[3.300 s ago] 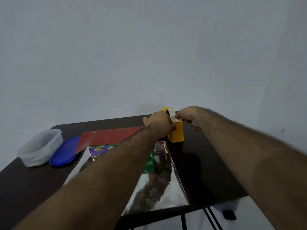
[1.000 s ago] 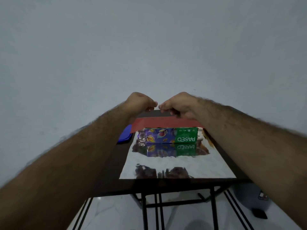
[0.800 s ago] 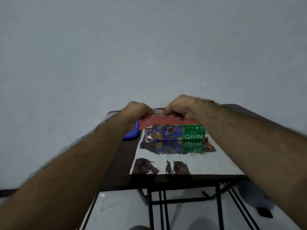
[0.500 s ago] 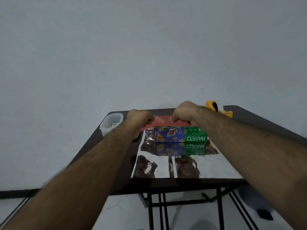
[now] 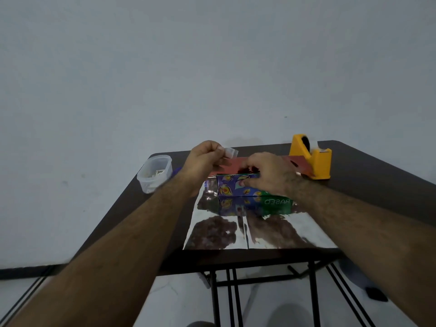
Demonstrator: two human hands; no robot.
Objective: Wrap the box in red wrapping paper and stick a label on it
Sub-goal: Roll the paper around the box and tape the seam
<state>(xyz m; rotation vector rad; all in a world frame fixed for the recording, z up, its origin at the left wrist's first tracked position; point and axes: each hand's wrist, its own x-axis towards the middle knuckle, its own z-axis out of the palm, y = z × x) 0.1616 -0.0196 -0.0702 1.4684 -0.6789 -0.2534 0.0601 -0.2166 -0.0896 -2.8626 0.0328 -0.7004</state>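
One head-worn view looks forward and slightly down from above the forearms, across the dark counter (image 5: 368, 175) toward a pale wall (image 5: 212, 67), floor visible beneath.

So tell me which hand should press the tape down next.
Probably the left hand: it pinches the tape piece just above the red paper. The right hand rests on the box, holding it.
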